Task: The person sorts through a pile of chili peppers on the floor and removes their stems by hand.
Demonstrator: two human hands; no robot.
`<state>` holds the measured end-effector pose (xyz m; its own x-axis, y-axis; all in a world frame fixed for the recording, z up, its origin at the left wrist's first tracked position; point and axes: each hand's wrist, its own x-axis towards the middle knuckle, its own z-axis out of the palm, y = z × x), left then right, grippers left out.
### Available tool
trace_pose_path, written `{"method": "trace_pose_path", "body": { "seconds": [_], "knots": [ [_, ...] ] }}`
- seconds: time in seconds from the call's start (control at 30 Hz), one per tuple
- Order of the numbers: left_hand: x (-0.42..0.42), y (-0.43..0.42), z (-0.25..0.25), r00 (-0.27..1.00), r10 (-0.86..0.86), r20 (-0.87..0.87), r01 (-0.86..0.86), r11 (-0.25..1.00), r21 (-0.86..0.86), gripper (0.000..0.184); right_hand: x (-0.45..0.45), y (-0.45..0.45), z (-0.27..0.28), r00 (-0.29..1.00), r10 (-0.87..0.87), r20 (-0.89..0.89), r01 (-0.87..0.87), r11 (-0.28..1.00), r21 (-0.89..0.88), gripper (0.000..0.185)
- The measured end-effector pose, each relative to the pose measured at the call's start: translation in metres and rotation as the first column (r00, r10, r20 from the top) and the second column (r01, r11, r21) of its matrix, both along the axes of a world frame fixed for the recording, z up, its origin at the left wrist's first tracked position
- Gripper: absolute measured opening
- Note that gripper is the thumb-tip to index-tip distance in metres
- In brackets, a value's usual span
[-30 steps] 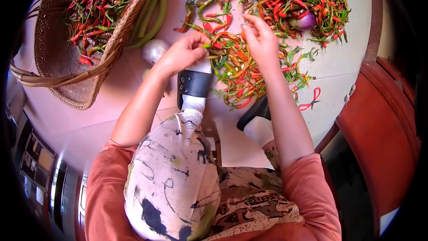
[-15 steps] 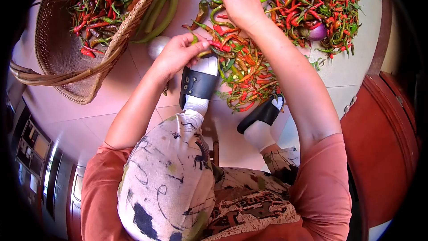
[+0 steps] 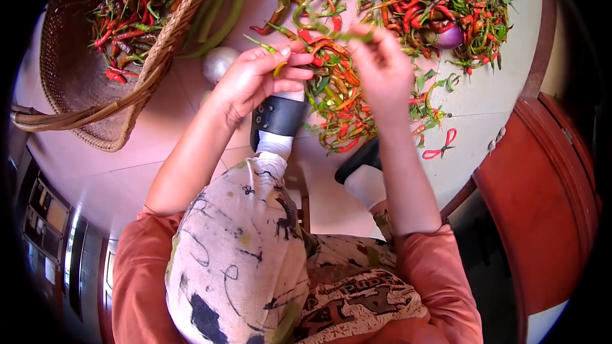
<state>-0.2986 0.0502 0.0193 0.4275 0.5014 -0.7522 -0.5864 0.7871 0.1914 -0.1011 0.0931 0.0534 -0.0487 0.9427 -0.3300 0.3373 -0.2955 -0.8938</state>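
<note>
R hand (image 3: 386, 67) is back nearer the body w/ a slim, blurred green chili (image 3: 350, 36) pinched, L hand (image 3: 255, 79), fingers part-spread, thumb-holds a small yellow-green chili (image 3: 260, 44), both over/nr red-green chili pile (image 3: 347, 94) on pale floor tiles (image 3: 491, 92), so both are loaded.

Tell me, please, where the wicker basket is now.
In the head view, the wicker basket stands at the upper left, beside the long green vegetables and left of the left hand.
</note>
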Motion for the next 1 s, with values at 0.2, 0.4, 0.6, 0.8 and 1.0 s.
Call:
{"method": "trace_pose_path", "body": {
  "seconds": [0.2, 0.4, 0.6, 0.8, 1.0],
  "knots": [
    [-0.001, -0.001, -0.011, 0.994, 0.094, 0.063, -0.095, 0.995, 0.016, 0.034, -0.002, -0.023, -0.003, 0.886, 0.464, -0.024, -0.464, 0.883, -0.077, 0.031],
    [-0.025, 0.012, -0.024, 0.839, 0.007, -0.544, 0.092, 0.984, 0.155, 0.022, -0.003, 0.009, -0.064, 0.855, 0.392, 0.34, -0.41, 0.912, -0.021, 0.024],
    [-0.008, 0.042, -0.037, 0.081, 0.126, -0.989, 0.647, 0.748, 0.149, 0.033, -0.019, 0.012, -0.079, 0.628, 0.4, 0.668, -0.534, 0.845, -0.004, 0.012],
    [-0.001, 0.055, -0.053, -0.052, -0.069, -0.996, 0.774, 0.628, -0.084, 0.041, -0.006, 0.004, -0.073, 0.676, 0.372, 0.635, -0.509, 0.86, 0.038, 0.012],
    [-0.011, 0.047, -0.009, 0.29, 0.001, -0.957, 0.625, 0.757, 0.19, 0.033, 0.013, -0.006, -0.041, 0.967, 0.217, 0.136, -0.219, 0.976, -0.003, 0.024]
  ]
}}
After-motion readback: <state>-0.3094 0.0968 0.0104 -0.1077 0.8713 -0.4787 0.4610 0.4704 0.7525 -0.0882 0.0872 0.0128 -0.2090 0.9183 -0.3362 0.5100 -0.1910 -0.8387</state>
